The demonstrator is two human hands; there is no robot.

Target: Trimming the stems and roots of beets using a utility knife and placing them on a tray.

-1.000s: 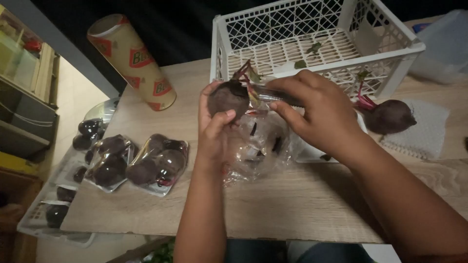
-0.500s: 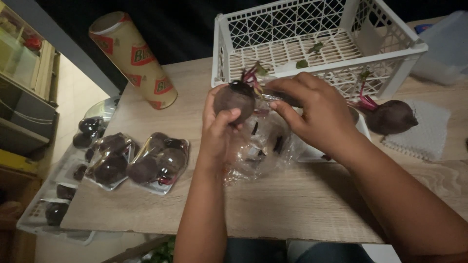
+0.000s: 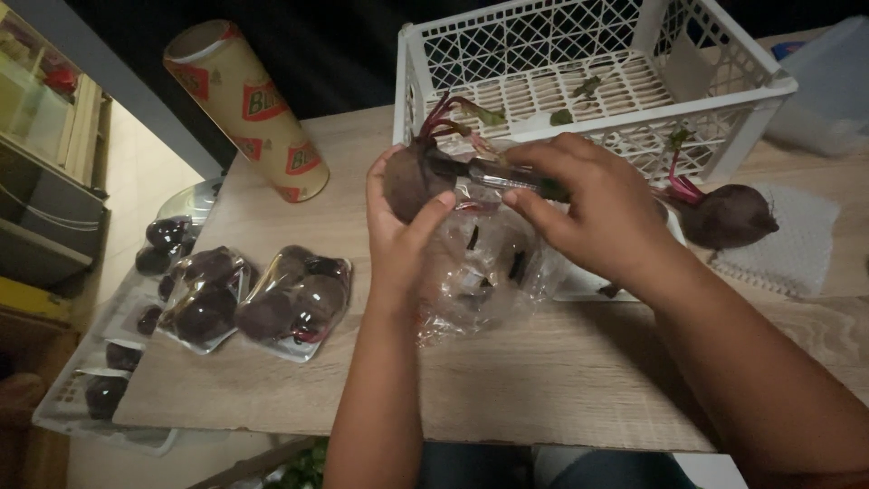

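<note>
Wooden table [image 3: 561, 389] | left grip [image 3: 398, 226] clasps round beet [image 3: 412, 181] | right grip [image 3: 597, 208] clasps knife [image 3: 493, 177]

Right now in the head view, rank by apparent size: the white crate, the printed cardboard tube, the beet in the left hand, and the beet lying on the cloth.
1. white crate
2. cardboard tube
3. and 4. beet in the left hand and beet on the cloth: they look alike, and fingers cover part of the held one, so no ranking.

A light wooden table [image 3: 561, 398] carried a white plastic crate [image 3: 579, 77], a tan cardboard tube [image 3: 244, 109] lying tilted, two clear packs of beets [image 3: 253, 303], a loose beet [image 3: 729, 217] on a white cloth [image 3: 797, 249], and a crumpled clear bag [image 3: 484, 272].
</note>
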